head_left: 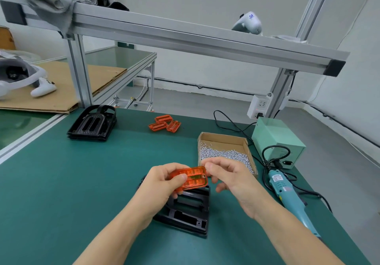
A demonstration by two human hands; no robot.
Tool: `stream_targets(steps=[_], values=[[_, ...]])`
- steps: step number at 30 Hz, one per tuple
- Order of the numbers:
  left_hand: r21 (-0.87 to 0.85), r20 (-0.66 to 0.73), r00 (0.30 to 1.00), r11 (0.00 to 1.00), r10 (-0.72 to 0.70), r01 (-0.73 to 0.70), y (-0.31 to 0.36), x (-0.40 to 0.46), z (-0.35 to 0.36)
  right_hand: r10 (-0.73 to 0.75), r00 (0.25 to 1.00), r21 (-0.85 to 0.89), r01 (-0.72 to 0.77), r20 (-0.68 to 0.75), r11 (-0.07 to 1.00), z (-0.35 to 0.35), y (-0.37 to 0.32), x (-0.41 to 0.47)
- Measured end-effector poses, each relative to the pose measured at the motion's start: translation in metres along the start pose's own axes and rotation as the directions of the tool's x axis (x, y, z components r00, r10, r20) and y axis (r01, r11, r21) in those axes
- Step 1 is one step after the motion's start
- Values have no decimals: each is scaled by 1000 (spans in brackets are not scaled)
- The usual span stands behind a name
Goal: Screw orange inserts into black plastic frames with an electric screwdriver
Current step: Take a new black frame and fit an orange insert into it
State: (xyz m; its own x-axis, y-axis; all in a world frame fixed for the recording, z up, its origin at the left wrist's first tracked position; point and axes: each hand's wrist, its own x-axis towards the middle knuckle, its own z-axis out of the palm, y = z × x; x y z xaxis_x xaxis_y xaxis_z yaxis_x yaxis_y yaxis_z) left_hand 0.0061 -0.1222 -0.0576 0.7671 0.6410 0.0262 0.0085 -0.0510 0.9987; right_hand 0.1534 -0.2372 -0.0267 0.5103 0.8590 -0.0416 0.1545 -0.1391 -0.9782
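Orange insert (pixel 192 177) gripped in left hand (pixel 164 180), right hand (pixel 230 179) pinching its right end, above black frame (pixel 187 213), electric screwdriver (pixel 287 197) lying right, screw box (pixel 224 149) beyond.

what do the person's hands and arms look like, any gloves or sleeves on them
Both hands are bare: no gloves on the left hand or the right hand. No rings, watch or wristbands show. Both forearms are uncovered right down to the bottom edge of the picture, so no sleeve is in view. Nails look short and unpainted.
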Motion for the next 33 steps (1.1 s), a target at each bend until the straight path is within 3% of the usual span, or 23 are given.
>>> stream_targets(steps=[8, 20, 24, 26, 30, 32, 33], values=[[-7, 24, 1000, 1000, 8, -7, -1, 1, -1, -54, 997, -81, 58, 56, 995, -2, 0, 0], [-206, -45, 999, 978, -25, 15, 6, -1, 4, 60, 989, 270, -95, 134, 958, -5, 4, -4], [-339, -91, 993, 940, -70, 35, 9, -2, 12, 86, 987, 202, -113, 138, 973, 8, 8, -10], [-369, -100, 991, 928, -92, 49, 8, -2, 19, 67, 996, 179, -77, 62, 981, 19, 13, -11], [-241, -75, 994, 969, -81, 61, 5, -1, 20, 21, 995, 233, 2, -97, 972, 29, 10, -1], [-9, -126, 992, 1000, 6, -8, 6, 3, 2, -54, 994, 154, 69, -96, 986, 22, 2, 8], [194, -135, 989, 980, 63, -36, 8, 5, -10, -112, 991, 30, 114, -68, 993, 15, -1, 13]])
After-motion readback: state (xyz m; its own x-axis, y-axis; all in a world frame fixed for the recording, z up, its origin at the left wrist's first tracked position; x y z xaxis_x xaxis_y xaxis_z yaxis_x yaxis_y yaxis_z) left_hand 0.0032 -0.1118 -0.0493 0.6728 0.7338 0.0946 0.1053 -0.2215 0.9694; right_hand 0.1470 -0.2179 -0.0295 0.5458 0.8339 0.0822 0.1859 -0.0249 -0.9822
